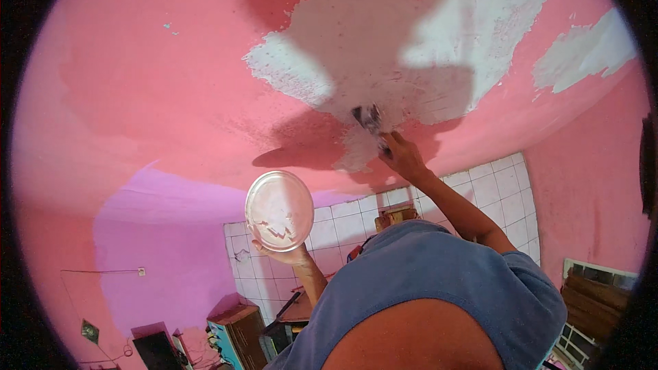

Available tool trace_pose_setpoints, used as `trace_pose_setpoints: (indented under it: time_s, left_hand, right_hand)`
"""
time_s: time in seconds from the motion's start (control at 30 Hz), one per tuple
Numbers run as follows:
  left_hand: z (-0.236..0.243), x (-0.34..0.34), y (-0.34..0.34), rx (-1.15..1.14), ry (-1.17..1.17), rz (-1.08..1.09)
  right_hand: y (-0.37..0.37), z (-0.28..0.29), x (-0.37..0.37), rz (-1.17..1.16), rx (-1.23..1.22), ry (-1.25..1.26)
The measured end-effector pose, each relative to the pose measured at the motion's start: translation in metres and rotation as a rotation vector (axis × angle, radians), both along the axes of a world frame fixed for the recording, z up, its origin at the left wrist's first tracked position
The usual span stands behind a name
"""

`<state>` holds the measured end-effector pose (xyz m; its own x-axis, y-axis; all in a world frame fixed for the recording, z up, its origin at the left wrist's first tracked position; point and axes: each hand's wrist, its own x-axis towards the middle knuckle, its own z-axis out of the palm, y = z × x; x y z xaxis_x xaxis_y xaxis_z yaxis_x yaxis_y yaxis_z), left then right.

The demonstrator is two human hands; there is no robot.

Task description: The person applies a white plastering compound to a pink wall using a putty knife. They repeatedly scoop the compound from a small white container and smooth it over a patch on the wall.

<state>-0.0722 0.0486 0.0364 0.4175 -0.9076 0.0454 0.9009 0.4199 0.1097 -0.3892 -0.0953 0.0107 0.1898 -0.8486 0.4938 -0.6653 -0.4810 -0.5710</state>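
Observation:
My right hand (406, 157) grips the handle of a putty knife (369, 118). The blade, a little blurred, is against the pink wall (171, 96) at the lower edge of a large whitish patch of filler (356, 20). My left hand (288, 255) supports a round, pale lid-like disc (257, 209) from below, its fingers closed at the near rim. Smears of whitish filler (279, 229) lie on the disc, toward its near side. The disc is held apart from the wall, to the left of the knife.
White tiles (343, 226) run along the wall behind my arms. A smaller filler patch (582, 55) is at the far right. At the lower left are a purple wall section (157, 253), a dark screen (156, 351) and a cabinet (240, 336). A wooden shutter (595, 298) stands lower right.

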Motion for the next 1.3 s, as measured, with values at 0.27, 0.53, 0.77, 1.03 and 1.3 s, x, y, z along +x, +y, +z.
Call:
trace_pose_setpoints:
  time_s: [0.27,0.53,0.77,1.03,1.3]
  left_hand:
    - [0.006,-0.006,-0.002,0.022,-0.031,0.050]
    - [0.005,-0.006,-0.004,0.108,-0.090,0.117]
    - [0.002,-0.005,-0.003,0.119,-0.070,0.129]
    - [0.007,-0.005,-0.006,0.057,-0.024,0.077]
    - [0.005,-0.007,-0.003,0.194,-0.098,0.182]
  right_hand:
    - [0.011,0.032,0.002,0.065,-0.067,-0.014]
    - [-0.019,0.049,0.021,0.053,-0.150,-0.067]
    - [0.019,-0.020,-0.014,0.072,0.042,0.075]
    - [-0.013,0.124,0.024,0.091,-0.220,-0.127]
    - [-0.020,0.084,0.020,0.037,-0.185,-0.091]
